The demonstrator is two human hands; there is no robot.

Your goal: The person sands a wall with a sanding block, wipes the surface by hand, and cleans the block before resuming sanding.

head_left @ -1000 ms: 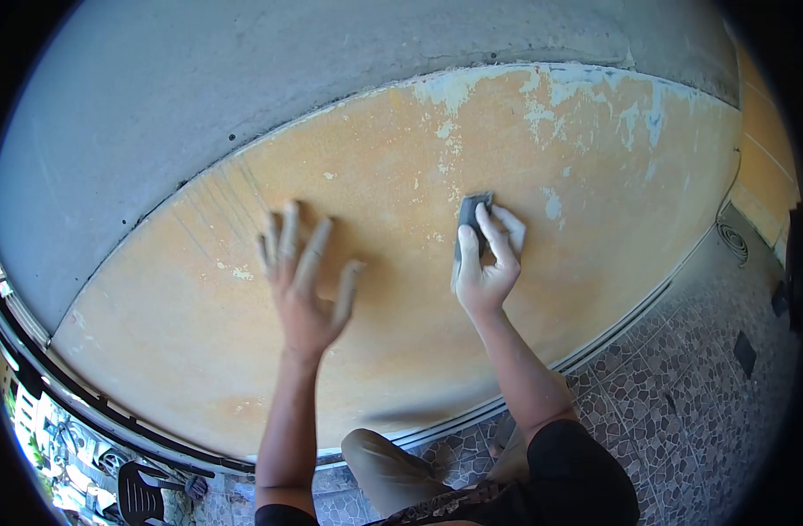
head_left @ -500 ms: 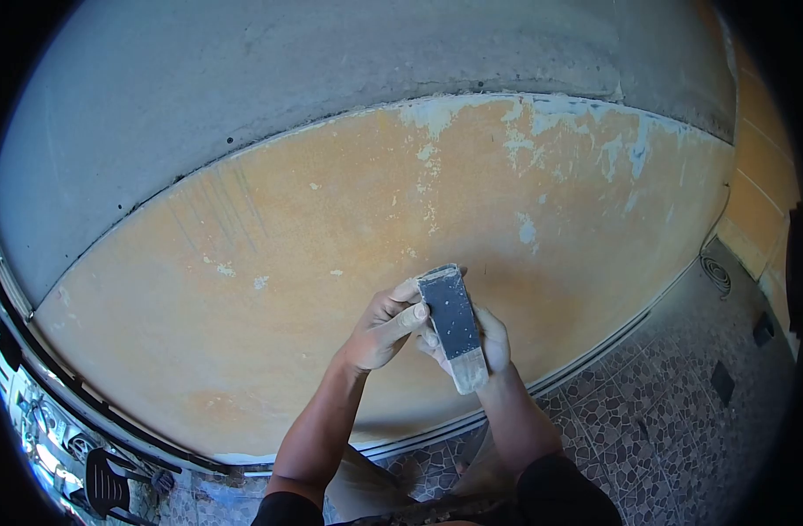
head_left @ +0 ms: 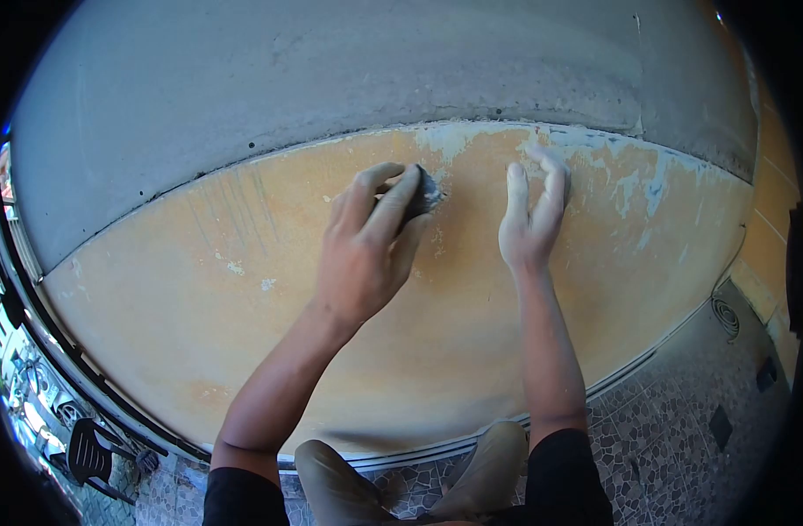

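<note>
At upper centre, the left hand (head_left: 365, 245) grips a sanding block (head_left: 426, 193), likely light, stiff and best held by its edges, the right hand (head_left: 533, 219) open.

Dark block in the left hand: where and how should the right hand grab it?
Probably pinch the exposed part of the dark block, coming from the right: it juts out on that side, towards the right hand, while the left hand covers much of the rest.

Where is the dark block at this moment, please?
In the head view, the dark block is above centre, in the left hand, left of the right hand.
</note>
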